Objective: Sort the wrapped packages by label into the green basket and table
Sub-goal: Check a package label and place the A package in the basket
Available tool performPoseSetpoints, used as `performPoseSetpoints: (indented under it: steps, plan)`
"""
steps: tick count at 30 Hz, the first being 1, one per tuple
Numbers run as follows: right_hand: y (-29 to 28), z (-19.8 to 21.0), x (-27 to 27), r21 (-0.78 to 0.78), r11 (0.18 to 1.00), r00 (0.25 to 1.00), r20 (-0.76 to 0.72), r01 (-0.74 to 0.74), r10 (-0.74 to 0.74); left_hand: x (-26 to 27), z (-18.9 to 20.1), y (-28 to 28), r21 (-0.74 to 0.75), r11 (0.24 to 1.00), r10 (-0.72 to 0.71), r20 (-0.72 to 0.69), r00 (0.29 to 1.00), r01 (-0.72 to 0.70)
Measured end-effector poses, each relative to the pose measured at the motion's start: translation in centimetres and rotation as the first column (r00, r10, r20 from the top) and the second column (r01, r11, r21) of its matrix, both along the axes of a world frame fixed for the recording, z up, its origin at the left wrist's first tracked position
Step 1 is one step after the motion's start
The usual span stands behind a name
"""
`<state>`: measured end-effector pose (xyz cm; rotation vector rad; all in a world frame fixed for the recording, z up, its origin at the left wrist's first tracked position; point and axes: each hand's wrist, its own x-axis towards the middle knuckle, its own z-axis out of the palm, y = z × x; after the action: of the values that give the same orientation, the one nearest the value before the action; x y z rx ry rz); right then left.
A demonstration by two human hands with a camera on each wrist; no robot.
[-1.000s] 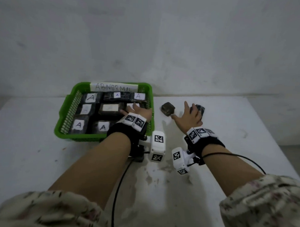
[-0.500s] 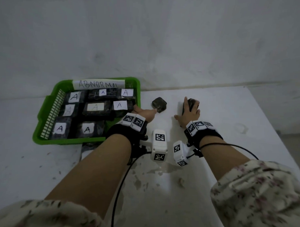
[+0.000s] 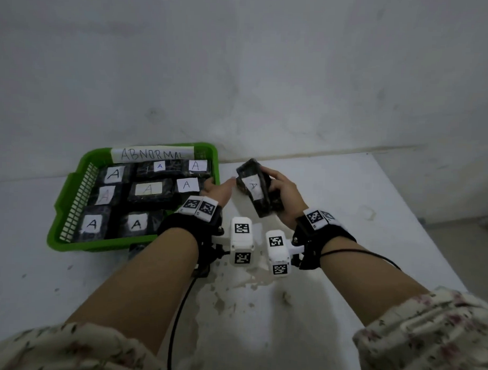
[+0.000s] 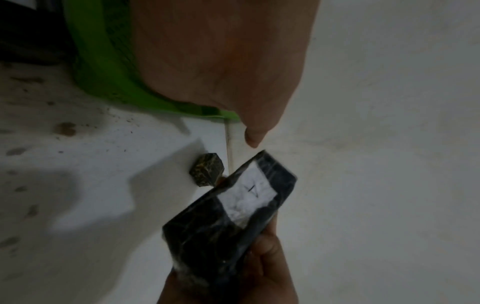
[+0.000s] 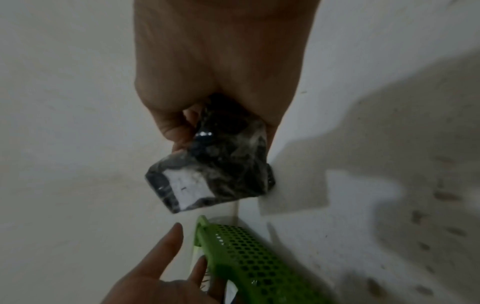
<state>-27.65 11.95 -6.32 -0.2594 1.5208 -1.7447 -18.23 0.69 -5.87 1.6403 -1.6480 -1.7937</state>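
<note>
The right hand [image 3: 282, 197] grips a wrapped package [image 3: 255, 191] labelled A, held in the air just right of the green basket [image 3: 70, 206]; the left hand [image 3: 219, 191], fingers straight, waits beside its rim. A loose grip on slick wrap could drop it short.

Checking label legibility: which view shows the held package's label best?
Head view: the label on the package faces the camera and reads A. Left wrist shows it blurred; right wrist shows it partly, letter unreadable.
</note>
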Motion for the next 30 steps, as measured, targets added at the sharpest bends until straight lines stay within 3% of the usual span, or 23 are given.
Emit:
performPoseSetpoints:
  steps: [3, 6, 9, 13, 17, 19, 22, 26, 30]
  plan:
    - [0.2, 1.8, 2.0, -0.110, 0.991, 0.992, 0.096, -0.072, 0.083, 1.3, 2.9, 0.7, -0.157, 0.984, -0.100, -0.130, 0.986, 0.079]
    - [0.4, 2.7, 3.6, -0.094, 0.991, 0.993, 0.050, -0.098, 0.103, 3.0, 5.2, 1.7, -0.101, 0.987, -0.156, -0.353, 0.922, 0.128]
    - [0.3, 3.5, 5.4, -0.142, 0.984, 0.991, 0.059, -0.111, 0.121, 5.3, 6.4, 1.9, -0.102, 0.980, -0.198, -0.468, 0.861, 0.170]
    - [-0.7, 4.4, 8.8, -0.064, 0.984, 0.985, 0.038, -0.164, 0.167, 8.6, 6.5, 0.5, -0.167, 0.978, -0.195, -0.494, 0.847, 0.128]
    - [-1.9, 5.0, 11.7, -0.065, 0.978, 0.978, -0.072, -0.198, 0.193, 11.7, 6.4, -0.4, -0.157, 0.975, -0.220, -0.531, 0.819, 0.160]
    - [-2.2, 5.1, 12.8, -0.083, 0.983, 0.983, -0.105, -0.162, 0.153, 12.8, 6.3, -0.7, -0.228, 0.952, -0.293, -0.487, 0.823, 0.204]
    - [-2.6, 5.0, 14.0, -0.092, 0.977, 0.978, -0.100, -0.191, 0.182, 14.0, 6.0, -1.4, -0.338, 0.927, -0.308, -0.447, 0.840, 0.161]
    - [-2.9, 5.4, 14.9, -0.091, 0.953, 0.956, -0.075, -0.288, 0.282, 15.2, 5.9, -1.9, -0.277, 0.952, -0.262, -0.503, 0.824, 0.133]
    - [-3.2, 5.4, 14.9, -0.076, 0.945, 0.946, -0.092, -0.318, 0.311, 16.5, 5.6, -1.7, -0.305, 0.926, -0.353, -0.492, 0.796, 0.222]
